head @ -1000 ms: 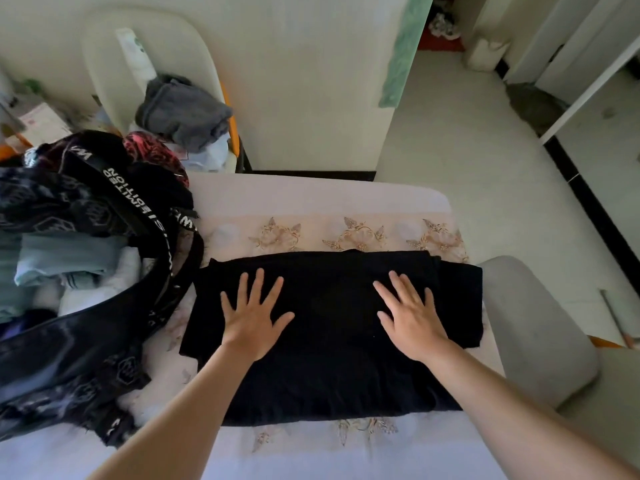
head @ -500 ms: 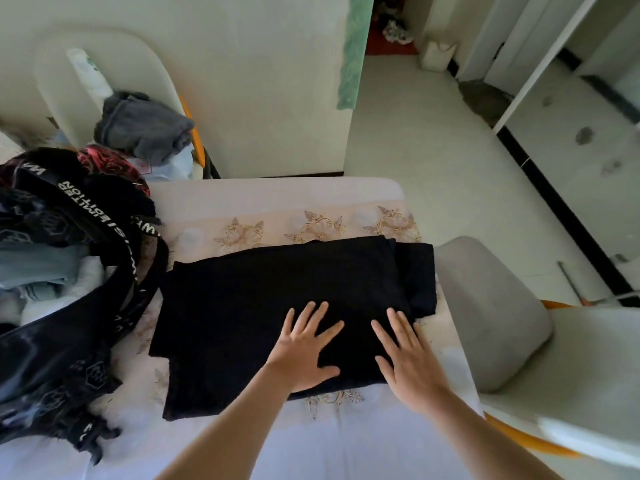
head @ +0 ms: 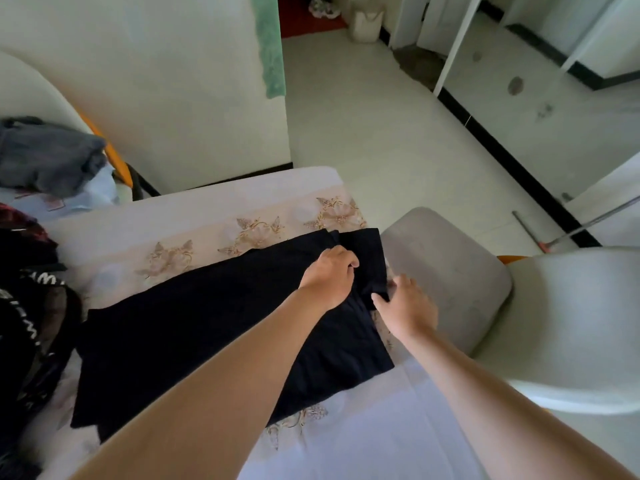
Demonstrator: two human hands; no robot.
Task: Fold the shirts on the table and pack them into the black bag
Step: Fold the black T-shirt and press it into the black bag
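A black shirt, partly folded, lies flat across the table, which wears a white cloth with gold flower embroidery. My left hand reaches over the shirt to its right end, fingers curled round the fabric near the far right corner. My right hand pinches the shirt's right edge just below that, at the table's right side. The black bag with white lettering stands open at the left edge, only partly in view.
A grey chair seat and a white chair stand close against the table's right side. A grey garment lies on another white chair at the far left. Bare floor opens beyond the table.
Both hands have left the flat of the shirt and moved right to its right end, where they now take hold of the fabric. The view has swung to the right.
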